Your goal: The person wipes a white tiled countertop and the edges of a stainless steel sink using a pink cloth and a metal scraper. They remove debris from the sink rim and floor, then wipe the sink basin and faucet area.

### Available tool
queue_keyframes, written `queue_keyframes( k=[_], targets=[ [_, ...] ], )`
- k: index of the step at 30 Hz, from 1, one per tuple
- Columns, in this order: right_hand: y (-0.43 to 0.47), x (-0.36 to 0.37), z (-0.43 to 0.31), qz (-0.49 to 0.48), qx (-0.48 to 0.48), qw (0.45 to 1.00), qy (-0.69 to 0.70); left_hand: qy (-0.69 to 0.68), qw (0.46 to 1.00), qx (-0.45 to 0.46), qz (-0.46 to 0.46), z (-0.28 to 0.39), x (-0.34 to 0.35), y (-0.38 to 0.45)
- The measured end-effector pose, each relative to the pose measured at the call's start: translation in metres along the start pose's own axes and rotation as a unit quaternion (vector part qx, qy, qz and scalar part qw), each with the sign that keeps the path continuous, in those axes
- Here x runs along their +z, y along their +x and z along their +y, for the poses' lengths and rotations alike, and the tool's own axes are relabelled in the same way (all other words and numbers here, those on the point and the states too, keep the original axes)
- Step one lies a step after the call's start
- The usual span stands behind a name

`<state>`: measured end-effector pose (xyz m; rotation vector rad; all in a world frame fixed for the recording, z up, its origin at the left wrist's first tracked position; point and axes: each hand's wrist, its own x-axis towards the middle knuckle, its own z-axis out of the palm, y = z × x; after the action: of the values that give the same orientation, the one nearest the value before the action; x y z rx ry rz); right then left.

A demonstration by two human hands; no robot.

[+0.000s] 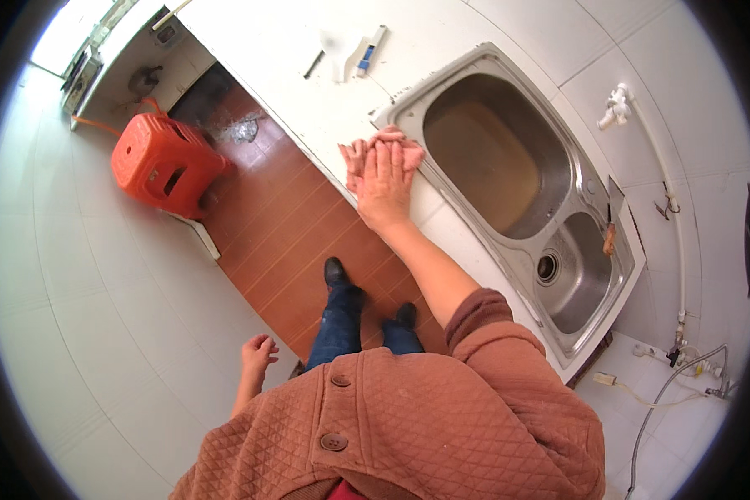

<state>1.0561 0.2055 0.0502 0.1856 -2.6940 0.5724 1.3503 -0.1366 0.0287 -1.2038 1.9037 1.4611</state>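
Note:
My right hand (385, 187) presses a crumpled pink cloth (384, 136) flat on the white tiled countertop (430, 200), right beside the rim of a stainless steel double sink (406, 119). Murky brownish water (487, 169) lies in the larger basin; the smaller basin (578, 275) shows its drain. My left hand (259, 356) hangs at my side, off the counter, with its fingers loosely curled and nothing seen in it.
A blue and white scraper-like tool (367, 57) and a dark thin item (314, 64) lie farther along the counter. A wooden-handled tool (609, 239) rests by the small basin. Orange plastic stools (162, 165) stand on the red floor. A tap (617, 106) and pipe are on the wall.

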Motion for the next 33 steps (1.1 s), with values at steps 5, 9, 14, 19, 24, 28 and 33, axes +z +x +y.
queue_keyframes(
  k=[5, 9, 14, 19, 24, 28, 33],
  targets=[
    [0.095, 0.071, -0.064, 0.012, -0.151, 0.988, 0.034, -0.068, 0.994, 0.084, 0.009, 0.043, -0.039, 0.028],
    [0.088, 0.095, -0.153, -0.289, -0.165, 0.927, 0.171, -0.031, 0.994, 0.071, 0.08, 0.056, -0.093, 0.041],
    [0.099, 0.065, -0.162, -0.01, -0.033, 0.919, 0.393, -0.046, 0.982, 0.146, 0.112, 0.107, -0.122, 0.073],
    [0.164, -0.032, -0.04, -0.011, 0.203, 0.757, 0.622, 0.04, 0.936, 0.346, 0.057, 0.224, -0.06, 0.097],
    [0.251, -0.104, 0.103, 0.145, 0.324, 0.736, 0.577, 0.066, 0.863, 0.495, -0.084, 0.356, 0.048, 0.094],
    [0.346, -0.101, 0.217, 0.298, 0.256, 0.814, 0.428, 0.141, 0.811, 0.547, -0.153, 0.431, 0.114, 0.092],
    [0.375, -0.038, 0.301, 0.203, 0.326, 0.92, -0.073, 0.197, 0.758, 0.618, -0.068, 0.485, 0.18, 0.119]
  ],
)
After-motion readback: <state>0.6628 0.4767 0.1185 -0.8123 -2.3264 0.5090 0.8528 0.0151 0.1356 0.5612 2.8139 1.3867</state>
